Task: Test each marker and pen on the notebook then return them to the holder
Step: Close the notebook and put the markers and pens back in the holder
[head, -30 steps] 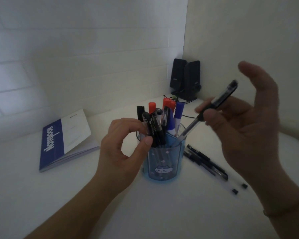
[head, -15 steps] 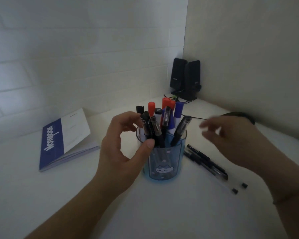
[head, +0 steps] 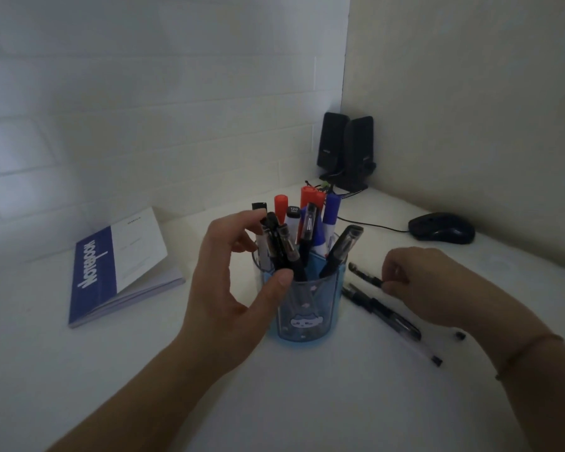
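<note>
Nearest the camera, two bare forearms reach in over the white table. The left hand is curled round the near-left side of the translucent blue plastic pen holder with a small cat face on its front, its thumb pressed against the rim and its fingers arched over the tops of the pens at the left of the cup. The holder stands near the middle of the table and is crowded with upright pens and markers: several black gel pens with clear barrels, a black capped pen leaning out to the right, red-capped markers, a blue-capped marker and a white marker with a black end. Just right of the holder, the right hand, a thin bracelet on its wrist, has its fingers curled down onto a black pen lying on the table, pinching it near its middle. A second black pen with a clear barrel lies just nearer, alongside it, towards the right edge. Towards the left edge lies a closed blue-and-white notebook, its cover slightly lifted. Farther back on the right sits a black computer mouse, and a pair of black speakers stands in the far corner.
</note>
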Demonstrator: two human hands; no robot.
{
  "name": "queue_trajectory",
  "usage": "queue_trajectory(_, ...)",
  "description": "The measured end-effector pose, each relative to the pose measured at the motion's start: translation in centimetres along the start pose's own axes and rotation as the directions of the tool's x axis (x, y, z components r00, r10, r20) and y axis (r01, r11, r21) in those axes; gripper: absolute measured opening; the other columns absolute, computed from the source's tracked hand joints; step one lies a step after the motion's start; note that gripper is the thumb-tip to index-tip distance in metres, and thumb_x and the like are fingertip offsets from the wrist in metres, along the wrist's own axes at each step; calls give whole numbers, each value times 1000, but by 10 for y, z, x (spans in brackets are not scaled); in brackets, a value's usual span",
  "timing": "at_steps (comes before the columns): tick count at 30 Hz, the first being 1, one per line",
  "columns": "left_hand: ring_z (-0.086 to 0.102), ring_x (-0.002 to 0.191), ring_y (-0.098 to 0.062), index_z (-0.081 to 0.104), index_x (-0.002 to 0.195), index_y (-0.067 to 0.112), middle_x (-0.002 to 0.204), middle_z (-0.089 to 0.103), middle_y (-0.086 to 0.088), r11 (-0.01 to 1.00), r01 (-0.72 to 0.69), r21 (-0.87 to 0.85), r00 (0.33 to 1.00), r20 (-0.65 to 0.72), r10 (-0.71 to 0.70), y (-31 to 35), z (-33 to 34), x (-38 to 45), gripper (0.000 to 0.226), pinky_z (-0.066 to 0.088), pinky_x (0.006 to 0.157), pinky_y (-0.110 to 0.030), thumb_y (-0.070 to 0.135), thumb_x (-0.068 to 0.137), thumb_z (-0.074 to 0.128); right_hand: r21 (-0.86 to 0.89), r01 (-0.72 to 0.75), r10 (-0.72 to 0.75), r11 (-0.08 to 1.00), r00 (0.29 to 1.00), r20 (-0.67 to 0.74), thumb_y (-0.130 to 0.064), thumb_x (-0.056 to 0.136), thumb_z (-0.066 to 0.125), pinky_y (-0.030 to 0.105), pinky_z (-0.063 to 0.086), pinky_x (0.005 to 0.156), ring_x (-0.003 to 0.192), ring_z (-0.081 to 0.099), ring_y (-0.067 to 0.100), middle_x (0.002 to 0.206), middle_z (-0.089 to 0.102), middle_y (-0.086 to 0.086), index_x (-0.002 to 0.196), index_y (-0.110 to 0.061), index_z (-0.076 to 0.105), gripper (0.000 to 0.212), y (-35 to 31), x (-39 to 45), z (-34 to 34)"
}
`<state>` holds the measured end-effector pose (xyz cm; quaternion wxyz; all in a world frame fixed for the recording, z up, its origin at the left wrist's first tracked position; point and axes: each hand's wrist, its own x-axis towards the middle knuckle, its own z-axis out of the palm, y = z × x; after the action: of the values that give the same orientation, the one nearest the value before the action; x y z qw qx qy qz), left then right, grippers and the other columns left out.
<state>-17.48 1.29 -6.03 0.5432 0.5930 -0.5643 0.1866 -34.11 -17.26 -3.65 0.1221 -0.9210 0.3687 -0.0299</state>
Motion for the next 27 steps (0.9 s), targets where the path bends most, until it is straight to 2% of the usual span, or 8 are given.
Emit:
queue_trajectory(3,53,100,-19,41,130,15,117,51,6,1000,-11,-14,1000,10,11,0,0,1,49,44,88,-29,23,85,58,211,98,-53,973,976,-213,-18,93,56,24,38,59,69,53,7,84,58,-5,119,-27,48,29,1,-1,-10)
queue_trajectory(5,53,101,-17,41,131,13,116,51,4,1000,-18,-14,1000,15,18,0,0,1,49,44,88,-28,20,85,58,394,263,-33,880,864,-503,-10,92,54,24,39,59,65,55,11,82,60,-1,135,-27,37,50,-1,-2,-17)
queue_trajectory(9,53,101,-20,41,132,15,116,52,6,1000,-10,-18,1000,11,10,-2,0,1,50,45,88,-29,19,85,59,595,687,112,417,611,-784,-3,94,51,25,53,53,62,62,23,85,61,13,142,-22,21,59,-17,-20,-29)
queue_trajectory(12,54,101,-22,41,132,17,113,53,8,1000,-2,-13,1000,11,2,-1,1,1,51,45,88,-28,20,85,59,562,783,101,265,557,-824,-18,90,53,25,56,58,76,68,20,90,65,10,140,-16,21,60,-30,-30,-30)
queue_trajectory(19,55,100,-23,41,133,16,113,54,5,1000,-1,-28,1000,13,2,-2,1,0,52,44,88,-30,20,85,60,480,830,-90,285,522,-848,13,81,62,37,58,64,81,68,26,97,63,14,118,-21,33,58,-51,-41,-21)
queue_trajectory(21,54,99,-23,40,133,17,112,53,6,1000,-5,-23,1000,16,5,-1,1,0,52,44,88,-28,20,85,60,394,837,-203,380,491,-847,4,79,69,38,55,72,91,64,26,104,58,12,112,-22,44,48,-50,-39,-16)
queue_trajectory(23,54,99,-23,40,133,17,113,53,6,1000,-3,-23,1000,20,4,-1,1,0,53,43,88,-27,19,85,59,203,803,-366,561,460,-809,-15,82,67,33,50,81,101,58,23,114,55,7,97,-19,60,18,-48,-37,-14)
queue_trajectory(27,54,101,-23,39,134,16,114,54,2,1000,4,-28,1000,22,-4,-1,0,-1,53,43,89,-27,20,85,59,183,729,-461,660,585,-667,-34,86,59,36,46,87,115,52,18,121,57,-5,84,-23,69,15,-46,-33,-8)
